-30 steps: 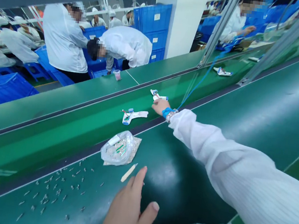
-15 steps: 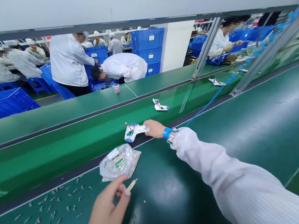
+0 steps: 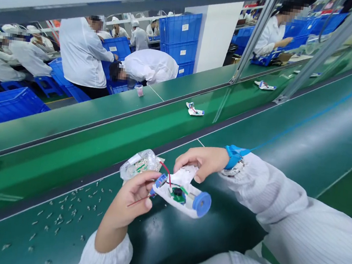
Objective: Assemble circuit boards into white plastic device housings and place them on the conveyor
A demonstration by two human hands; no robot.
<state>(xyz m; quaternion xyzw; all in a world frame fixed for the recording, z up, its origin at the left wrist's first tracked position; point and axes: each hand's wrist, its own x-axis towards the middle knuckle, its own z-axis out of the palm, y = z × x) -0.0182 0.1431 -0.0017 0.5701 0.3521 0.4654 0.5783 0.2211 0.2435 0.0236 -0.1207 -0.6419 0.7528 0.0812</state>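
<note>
Gadget's off the belt (image 3: 175, 243) now! The white plastic gadget (image 3: 175, 202) sits around 6 o'clock, up between both hands. Left hand (image 3: 129, 197) curls tight on its end by the red wire (image 3: 165, 170), right hand (image 3: 199, 162) half-closed, gripping its top edge.

Factory assembly line: green conveyor belts (image 3: 291, 133), stacked blue crates (image 3: 177, 40), white-smocked workers (image 3: 83, 52).

White housing (image 3: 186, 206): underside hidden from view
</note>
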